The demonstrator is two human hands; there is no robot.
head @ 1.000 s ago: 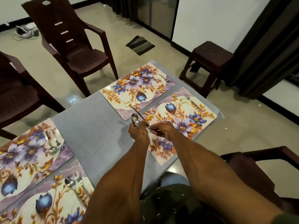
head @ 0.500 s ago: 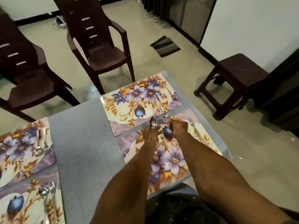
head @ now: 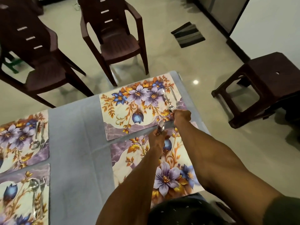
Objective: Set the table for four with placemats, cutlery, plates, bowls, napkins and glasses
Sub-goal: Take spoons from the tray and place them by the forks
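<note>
Four floral placemats lie on the grey-clothed table. My right hand reaches over the far right placemat. It pinches the bowl end of a spoon, which lies on that mat beside a fork. My left hand grips a second spoon upright above the gap between the far right mat and the near right placemat. Each left placemat, far and near, carries a spoon and fork pair. My arms hide much of the near right mat.
Two dark plastic chairs stand beyond the table's far edge. A dark stool sits on the floor to the right, close to the table corner. A striped floor mat lies by the door.
My right hand has carried its spoon forward and right onto the far right mat beside the fork. My left hand has stayed near the mats' gap. The view has tilted further over the table.
</note>
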